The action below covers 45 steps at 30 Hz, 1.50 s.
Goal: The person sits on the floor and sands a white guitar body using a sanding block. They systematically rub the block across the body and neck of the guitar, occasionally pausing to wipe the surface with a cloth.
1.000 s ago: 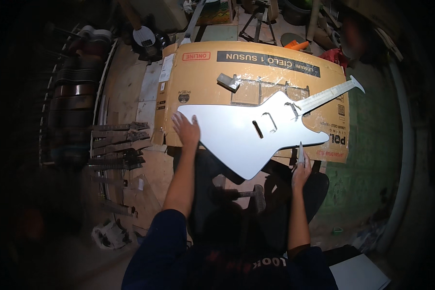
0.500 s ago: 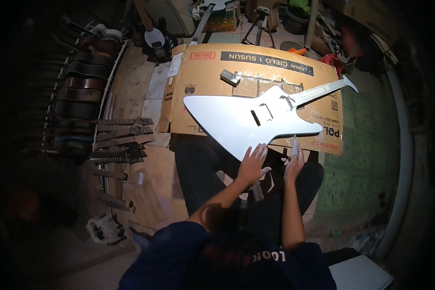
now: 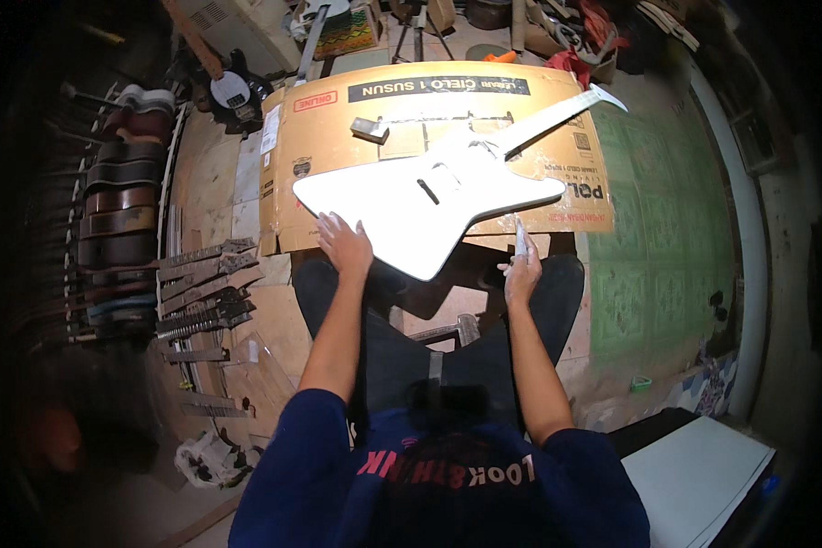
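Observation:
A white, angular electric guitar body (image 3: 374, 196) with its neck (image 3: 548, 123) attached lies on a flattened cardboard box (image 3: 292, 228). The neck points to the far right. My left hand (image 3: 345, 245) is at the body's lower left edge, fingers spread and touching or just over the rim. Near the cardboard's front edge, below the body's right horn, my right hand (image 3: 522, 272) pinches a small pale grey, narrow piece (image 3: 521, 239). Its exact kind cannot be made out. Whitish dust marks the fingers of both hands.
A small grey block (image 3: 371, 130) sits on the cardboard beyond the guitar. Guitar bodies (image 3: 123, 199) stand in a rack at the left, near several loose necks (image 3: 212, 290). Another guitar (image 3: 230, 89) leans at the far left. A white panel (image 3: 690, 479) lies at the lower right.
My left hand has moved left along the guitar's edge, from near the bottom point toward the left wing. My right hand still holds the pale piece. The whole view has shifted.

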### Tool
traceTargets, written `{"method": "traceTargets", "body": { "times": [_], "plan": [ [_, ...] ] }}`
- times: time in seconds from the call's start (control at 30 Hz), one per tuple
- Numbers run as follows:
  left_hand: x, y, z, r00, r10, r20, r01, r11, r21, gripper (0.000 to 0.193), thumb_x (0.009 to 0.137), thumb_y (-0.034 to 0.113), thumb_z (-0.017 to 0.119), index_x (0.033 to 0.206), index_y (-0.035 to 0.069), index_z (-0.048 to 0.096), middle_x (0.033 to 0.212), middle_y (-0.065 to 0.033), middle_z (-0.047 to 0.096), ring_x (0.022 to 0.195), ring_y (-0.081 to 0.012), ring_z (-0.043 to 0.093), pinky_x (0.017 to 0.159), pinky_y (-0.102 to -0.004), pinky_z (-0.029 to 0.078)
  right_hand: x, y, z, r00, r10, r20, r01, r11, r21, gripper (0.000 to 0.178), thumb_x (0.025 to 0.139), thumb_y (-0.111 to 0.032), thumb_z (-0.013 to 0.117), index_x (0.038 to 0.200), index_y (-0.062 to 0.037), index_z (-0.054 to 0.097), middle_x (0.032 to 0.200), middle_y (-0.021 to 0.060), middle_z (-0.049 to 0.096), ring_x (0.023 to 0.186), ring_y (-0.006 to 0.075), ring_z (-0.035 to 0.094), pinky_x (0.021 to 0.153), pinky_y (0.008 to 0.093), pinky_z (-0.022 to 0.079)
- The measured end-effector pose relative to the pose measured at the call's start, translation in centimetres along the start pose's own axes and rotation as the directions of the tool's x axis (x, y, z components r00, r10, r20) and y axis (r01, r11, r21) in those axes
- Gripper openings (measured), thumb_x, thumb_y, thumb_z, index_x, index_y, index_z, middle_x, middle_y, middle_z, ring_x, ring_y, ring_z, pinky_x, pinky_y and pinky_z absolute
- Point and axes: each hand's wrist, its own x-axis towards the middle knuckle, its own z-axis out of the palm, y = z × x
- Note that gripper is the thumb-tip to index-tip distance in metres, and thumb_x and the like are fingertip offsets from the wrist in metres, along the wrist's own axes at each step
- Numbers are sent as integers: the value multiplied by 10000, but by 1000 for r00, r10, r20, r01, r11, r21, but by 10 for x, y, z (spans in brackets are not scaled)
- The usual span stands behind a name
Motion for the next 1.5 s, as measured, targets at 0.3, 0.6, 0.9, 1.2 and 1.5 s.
{"method": "traceTargets", "body": {
  "times": [0.3,0.6,0.9,1.2,1.5],
  "plan": [
    [-103,100,27,887,447,113,-458,883,104,710,1016,413,506,1541,-34,340,1647,-216,253,1545,-340,185,1238,-559,126,4,4,6,1000,-4,-14,5,1000,16,530,897,22,399,1402,9,558,1350,184,606,855,177,666,602,278,606],
    [-103,160,48,690,714,119,-723,687,65,670,1002,424,533,1514,8,416,1630,-191,303,1527,-344,233,1230,-557,169,11,11,-1,998,28,-62,-26,999,28,539,887,42,414,1411,33,540,1384,197,590,958,210,683,626,282,619],
    [-63,209,53,457,856,241,-887,460,47,671,991,424,549,1523,40,406,1641,-153,297,1529,-340,234,1233,-540,181,43,-23,-28,918,-284,-278,302,953,27,598,833,58,365,1412,86,512,1452,224,545,1316,303,550,955,329,550],
    [-53,317,95,263,946,188,-963,270,-14,659,1002,470,502,1521,72,426,1643,-124,314,1535,-305,237,1241,-517,178,76,-29,-44,922,-154,-356,243,945,221,607,817,54,362,1406,105,500,1474,230,517,1317,302,542,991,361,527],
    [-33,348,89,370,910,186,-906,398,-145,811,964,567,532,1504,-24,400,1595,-219,359,1491,-356,315,1227,-481,228,83,-12,-51,923,-104,-369,156,981,113,587,835,20,400,1407,51,533,1403,186,581,973,205,648,695,288,567]
  ]
}}
